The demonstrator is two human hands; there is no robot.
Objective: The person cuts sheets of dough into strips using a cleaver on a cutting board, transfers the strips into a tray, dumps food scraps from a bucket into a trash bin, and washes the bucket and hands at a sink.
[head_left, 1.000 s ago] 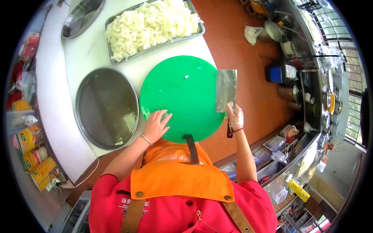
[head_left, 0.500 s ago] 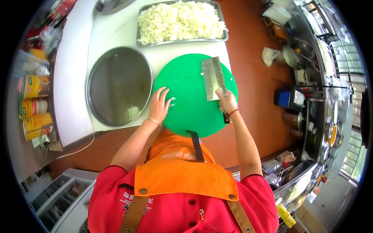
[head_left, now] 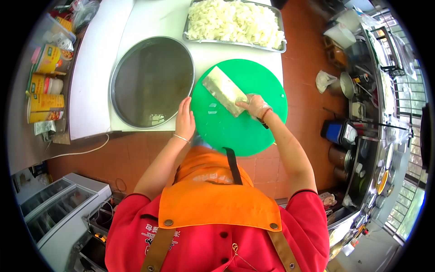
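My right hand (head_left: 256, 107), in a clear glove, is closed round the handle of a cleaver (head_left: 223, 91). The wide blade lies over the upper left part of a round green cutting board (head_left: 249, 131), which carries small pale scraps. At the board's left edge is my left hand (head_left: 185, 119), its fingers stretched forward and holding nothing. It sits between the board and a large round metal pan (head_left: 152, 81), which has a thin film of liquid and a light reflection inside. Behind the board, a rectangular tray (head_left: 235, 42) holds a heap of chopped pale vegetable.
The white table (head_left: 129, 123) carries the pans and board. Yellow-labelled containers (head_left: 45, 108) stand on a shelf at the left. A blue bin (head_left: 334, 131) and pots stand on the right. A white cabinet (head_left: 74, 199) is at the lower left.
The cleaver has swung from the board's right edge across to its upper left, its blade now slanting left. My left hand has moved off the board's surface to its left edge. The view has shifted.
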